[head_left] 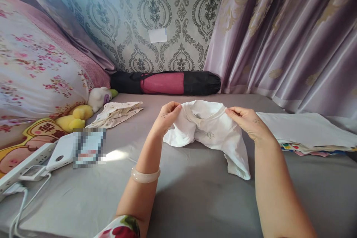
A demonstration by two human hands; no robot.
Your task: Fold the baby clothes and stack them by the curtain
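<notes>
A small white baby garment (212,134) with a tiny printed mark hangs between my two hands above the grey bedsheet (195,197). My left hand (167,116) pinches its left shoulder, fingers closed on the cloth. My right hand (247,119) pinches the right shoulder near the neckline. One sleeve droops down to the sheet at the lower right. A pale bangle sits on my left wrist.
A stack of folded clothes (304,134) lies to the right. A patterned cream garment (117,114) lies at the left, beside plush toys (83,109) and floral bedding (36,67). A power strip with white chargers (33,160) sits at far left. A black-and-pink rolled bag (167,82) rests against the wall; curtains (292,33) hang right.
</notes>
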